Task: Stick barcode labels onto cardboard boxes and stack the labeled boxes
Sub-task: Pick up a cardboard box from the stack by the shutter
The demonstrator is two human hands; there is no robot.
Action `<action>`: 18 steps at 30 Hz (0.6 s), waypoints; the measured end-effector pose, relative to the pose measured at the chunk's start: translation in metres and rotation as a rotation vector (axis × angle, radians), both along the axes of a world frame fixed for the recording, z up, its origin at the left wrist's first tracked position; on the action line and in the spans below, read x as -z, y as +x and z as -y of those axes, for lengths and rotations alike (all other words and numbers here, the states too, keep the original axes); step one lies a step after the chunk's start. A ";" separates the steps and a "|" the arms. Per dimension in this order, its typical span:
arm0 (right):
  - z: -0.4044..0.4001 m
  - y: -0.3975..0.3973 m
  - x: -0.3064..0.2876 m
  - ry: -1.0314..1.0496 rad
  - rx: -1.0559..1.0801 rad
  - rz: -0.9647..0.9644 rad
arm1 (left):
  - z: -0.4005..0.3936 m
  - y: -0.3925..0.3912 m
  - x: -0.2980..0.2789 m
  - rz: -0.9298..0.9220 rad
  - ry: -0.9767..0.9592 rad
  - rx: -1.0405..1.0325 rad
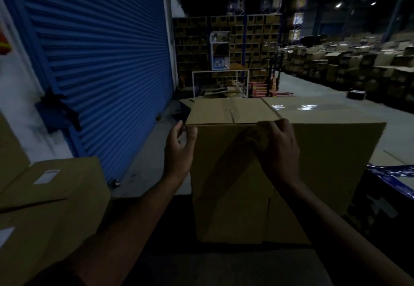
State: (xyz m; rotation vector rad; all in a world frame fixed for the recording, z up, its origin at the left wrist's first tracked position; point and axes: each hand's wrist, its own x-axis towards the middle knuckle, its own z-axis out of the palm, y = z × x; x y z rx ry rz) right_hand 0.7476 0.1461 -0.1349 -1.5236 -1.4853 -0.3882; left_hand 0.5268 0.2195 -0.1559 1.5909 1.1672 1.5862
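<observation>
A plain cardboard box (226,185) stands in front of me, taped along its top seam. My right hand (276,144) presses flat against the top of its near face, fingers at the upper edge; whatever lies under the palm is hidden. My left hand (179,147) is at the box's upper left corner, thumb and fingers curled together, and I cannot tell whether they pinch anything. A second cardboard box (331,151) stands right beside it on the right. At lower left lies a stack of boxes (51,207) carrying white barcode labels (46,177).
A blue roller shutter (100,61) fills the left wall. A white metal frame (220,82) and a red pallet jack (266,88) stand beyond the boxes. Rows of cartons (358,66) line the right side, along a grey floor aisle (313,86). Blue-taped dark wrapping (392,173) sits at right.
</observation>
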 end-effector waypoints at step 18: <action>0.032 -0.349 0.079 -0.288 -0.733 -0.097 | 0.150 -0.303 0.087 -0.251 -0.088 -0.615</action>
